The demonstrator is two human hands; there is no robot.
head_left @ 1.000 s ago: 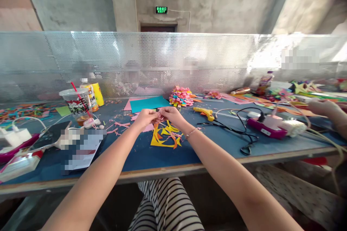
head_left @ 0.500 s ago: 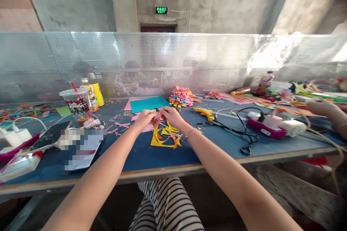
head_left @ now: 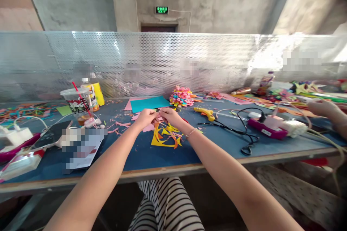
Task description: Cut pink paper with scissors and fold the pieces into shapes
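Observation:
My left hand [head_left: 146, 117] and my right hand [head_left: 170, 115] meet over the middle of the table, fingertips pinched together. Between them is a small pink paper piece [head_left: 159, 118], mostly hidden by the fingers. Just below the hands lie yellow paper offcuts [head_left: 162, 141] with curved cut-outs, mixed with orange and pink slivers. Pink paper strips [head_left: 119, 126] are scattered to the left of my left hand. Beyond the hands rest a teal paper sheet [head_left: 149, 104] and a rounded cluster of folded pink, yellow and blue paper [head_left: 181, 96].
A yellow glue gun [head_left: 204, 113] with black cable [head_left: 245, 140] lies right of my hands, near a purple power strip [head_left: 267, 130]. At left stand a drink cup [head_left: 77, 104] and a phone [head_left: 58, 130]. Another person's hand [head_left: 322, 108] is at far right. A perforated screen [head_left: 217, 61] borders the back.
My fingers have closed in around the pink paper, so less of it shows. Both hands stay in nearly the same place, and the table things have not moved.

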